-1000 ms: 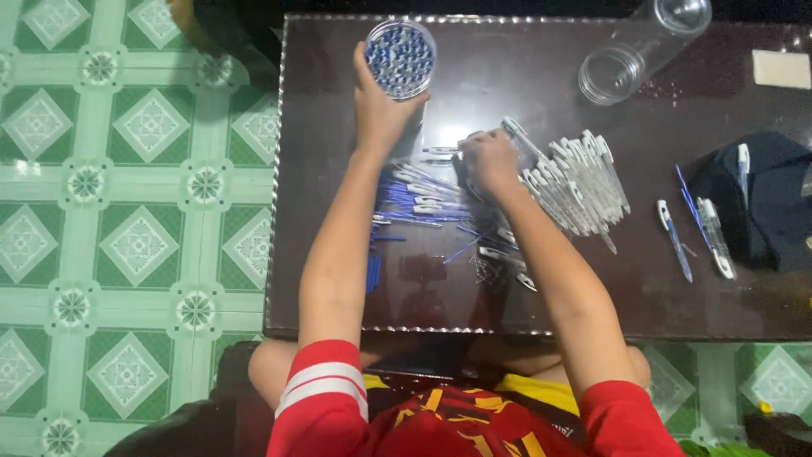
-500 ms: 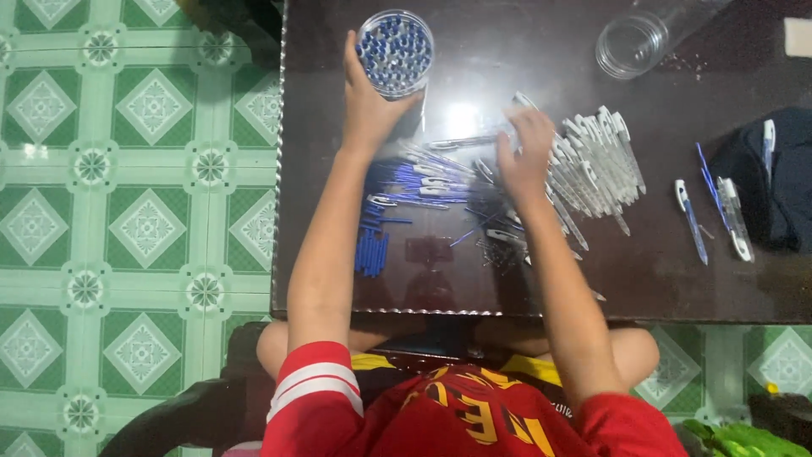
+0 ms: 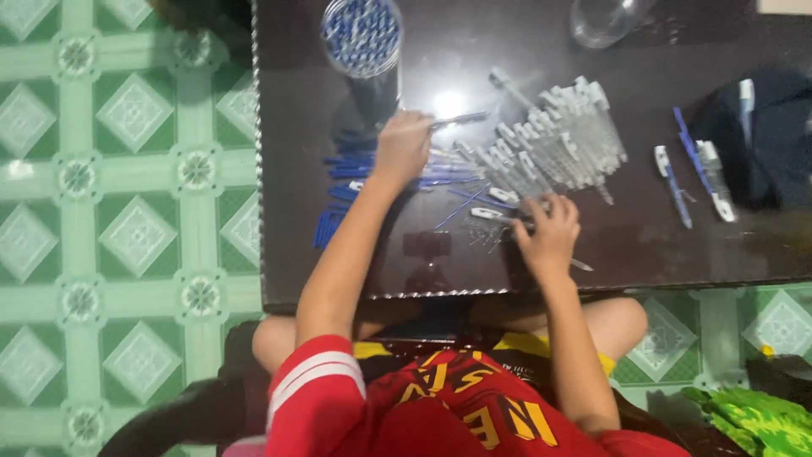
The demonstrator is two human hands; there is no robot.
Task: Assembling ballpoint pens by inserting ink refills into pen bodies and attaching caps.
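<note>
Left hand [image 3: 403, 145] had left the round container [image 3: 362, 35], gripping a pen barrel [image 3: 459, 120]; right hand [image 3: 548, 233] pinched a pen part. Assembly step; joining needs alignment.

You're in a home, doing piecework on the floor: green patterned tiles [image 3: 127, 228] lie under a low dark table [image 3: 643, 245] strewn with pen parts [image 3: 558, 140], and you sit cross-legged against it, knees tucked beneath its edge.

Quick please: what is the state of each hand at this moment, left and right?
Left hand: closed, holding a thin pen part above the blue pieces.
Right hand: fingers curled on the clear pen barrels; its grip cannot be told.
</note>
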